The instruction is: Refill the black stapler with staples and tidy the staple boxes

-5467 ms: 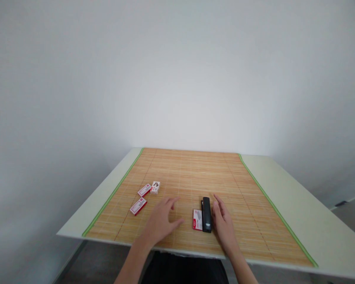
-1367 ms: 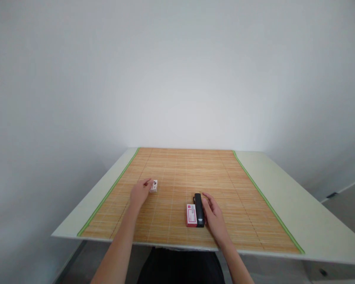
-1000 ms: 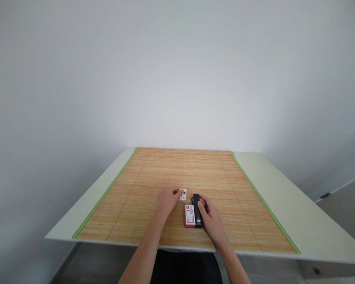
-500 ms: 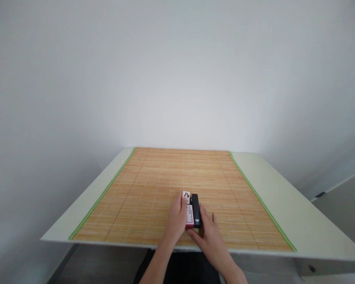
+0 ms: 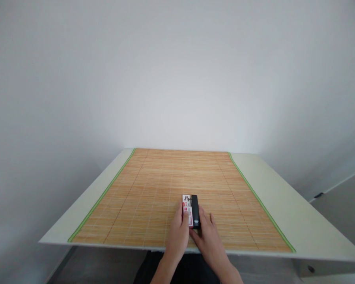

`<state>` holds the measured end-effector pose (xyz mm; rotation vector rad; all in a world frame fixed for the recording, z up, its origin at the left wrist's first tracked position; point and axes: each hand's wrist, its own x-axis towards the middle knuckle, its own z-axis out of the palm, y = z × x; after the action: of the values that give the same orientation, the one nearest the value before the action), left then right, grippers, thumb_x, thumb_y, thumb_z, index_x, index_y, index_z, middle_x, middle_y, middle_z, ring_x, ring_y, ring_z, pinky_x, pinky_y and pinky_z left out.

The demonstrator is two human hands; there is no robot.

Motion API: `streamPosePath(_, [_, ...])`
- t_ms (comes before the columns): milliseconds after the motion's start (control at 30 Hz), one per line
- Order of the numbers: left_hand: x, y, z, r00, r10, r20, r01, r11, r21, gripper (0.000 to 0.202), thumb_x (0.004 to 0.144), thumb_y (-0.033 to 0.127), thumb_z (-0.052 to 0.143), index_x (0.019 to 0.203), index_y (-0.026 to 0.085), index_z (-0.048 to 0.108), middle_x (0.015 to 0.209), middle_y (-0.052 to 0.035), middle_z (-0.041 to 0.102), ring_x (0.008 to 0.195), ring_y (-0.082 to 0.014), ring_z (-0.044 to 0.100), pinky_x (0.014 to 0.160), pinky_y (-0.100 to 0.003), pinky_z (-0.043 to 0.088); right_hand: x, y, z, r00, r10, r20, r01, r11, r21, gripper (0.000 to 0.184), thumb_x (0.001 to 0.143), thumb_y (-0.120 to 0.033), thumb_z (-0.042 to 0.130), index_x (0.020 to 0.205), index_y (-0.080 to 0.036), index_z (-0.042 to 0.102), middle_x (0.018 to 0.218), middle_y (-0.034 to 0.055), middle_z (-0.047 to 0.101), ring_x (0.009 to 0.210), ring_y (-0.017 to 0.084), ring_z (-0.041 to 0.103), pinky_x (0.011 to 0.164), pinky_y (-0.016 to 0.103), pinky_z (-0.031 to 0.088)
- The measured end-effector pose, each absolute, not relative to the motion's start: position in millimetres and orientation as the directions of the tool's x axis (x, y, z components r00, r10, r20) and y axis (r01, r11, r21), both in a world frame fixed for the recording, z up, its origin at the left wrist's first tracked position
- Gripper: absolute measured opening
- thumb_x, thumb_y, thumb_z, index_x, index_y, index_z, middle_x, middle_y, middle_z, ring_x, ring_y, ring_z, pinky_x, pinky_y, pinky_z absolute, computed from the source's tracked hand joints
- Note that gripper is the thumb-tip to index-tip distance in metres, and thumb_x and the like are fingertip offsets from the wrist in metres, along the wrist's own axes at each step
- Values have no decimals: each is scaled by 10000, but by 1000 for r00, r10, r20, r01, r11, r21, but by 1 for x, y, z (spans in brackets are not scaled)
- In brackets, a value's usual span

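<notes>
A black stapler (image 5: 195, 208) lies lengthwise on the bamboo mat (image 5: 154, 185) near its front edge. Tight against the stapler's left side sit a red-and-white staple box (image 5: 189, 218) and, just beyond it, a small white box (image 5: 186, 199). My left hand (image 5: 179, 234) lies flat with its fingertips against the left side of the red-and-white box. My right hand (image 5: 209, 238) rests on the mat with its fingers along the stapler's right side and its thumb at the near end. Neither hand grips anything. More boxes may be stacked under the top one; I cannot tell.
The mat has green edging and covers most of a pale table (image 5: 272, 197). The table stands against a plain white wall. A strip of bare tabletop runs along each side of the mat. The floor shows at the far right.
My left hand carried the small white box from the mat's left side and set it beside the stapler's far end. Both hands have since closed in around the grouped items.
</notes>
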<state>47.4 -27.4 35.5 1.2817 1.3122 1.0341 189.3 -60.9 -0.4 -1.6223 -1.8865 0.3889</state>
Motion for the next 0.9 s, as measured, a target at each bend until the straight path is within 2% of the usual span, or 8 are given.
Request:
streamPosePath(100, [46, -27, 30, 64, 989, -130, 87, 125, 988, 574, 1010, 416, 459, 1549, 222, 423, 1615, -65, 399, 1513, -259, 340, 1266, -437, 250, 189, -61, 1, -63, 962, 266, 768, 217, -602, 799, 956, -334, 588, 1635, -308, 167, 1637, 96, 364, 1516, 303, 326, 1251, 633, 161])
streamPosePath(200, [51, -27, 25, 55, 983, -177, 92, 172, 981, 590, 999, 359, 469, 1568, 232, 384, 1644, -48, 338, 1533, -264, 288, 1269, -446, 247, 190, -62, 5, -75, 961, 267, 751, 230, -619, 813, 945, -309, 597, 1634, -330, 166, 1631, 79, 380, 1510, 302, 341, 1254, 632, 155])
streamPosePath(300, [61, -29, 21, 52, 983, -179, 109, 172, 979, 608, 1011, 359, 438, 1595, 239, 320, 1667, -38, 286, 1546, -248, 254, 1278, -443, 224, 195, -63, 11, -100, 963, 251, 738, 241, -630, 801, 946, -292, 589, 1632, -335, 177, 1631, 73, 380, 1504, 294, 355, 1257, 625, 158])
streamPosePath(467, [88, -30, 23, 91, 984, -155, 119, 144, 982, 621, 1012, 341, 423, 1608, 238, 282, 1672, -42, 285, 1557, -249, 218, 1281, -448, 214, 224, -62, 16, -108, 967, 229, 720, 235, -653, 761, 935, -304, 593, 1613, -327, 248, 1608, 65, 424, 1491, 284, 381, 1263, 596, 188])
streamPosePath(600, [126, -27, 35, 192, 970, -147, 92, 131, 987, 676, 972, 272, 446, 1620, 223, 262, 1621, -67, 402, 1538, -279, 282, 1266, -433, 247, 269, -60, 15, -83, 967, 242, 716, 227, -660, 748, 919, -315, 593, 1602, -306, 288, 1585, 79, 455, 1454, 289, 436, 1254, 569, 237])
streamPosePath(667, [149, -25, 43, 261, 957, -126, 77, 110, 991, 713, 942, 224, 449, 1626, 209, 246, 1578, -79, 468, 1524, -289, 312, 1264, -432, 239, 298, -60, 16, -62, 972, 225, 714, 200, -671, 742, 912, -347, 600, 1594, -292, 313, 1562, 90, 483, 1434, 294, 458, 1227, 546, 306])
streamPosePath(800, [191, -16, 56, 367, 926, -84, 34, 77, 996, 726, 885, 168, 464, 1596, 189, 323, 1520, -99, 534, 1472, -304, 400, 1249, -422, 258, 353, -58, 24, -18, 987, 158, 719, 123, -684, 722, 896, -446, 610, 1557, -253, 394, 1475, 120, 566, 1347, 328, 536, 1145, 525, 418])
streamPosePath(900, [208, -10, 60, 446, 894, -50, 41, 35, 999, 723, 863, 162, 475, 1576, 185, 353, 1487, -104, 564, 1416, -312, 467, 1214, -413, 314, 380, -57, 30, 6, 992, 124, 729, 81, -680, 697, 887, -502, 625, 1512, -236, 471, 1430, 131, 604, 1306, 346, 563, 1146, 518, 410])
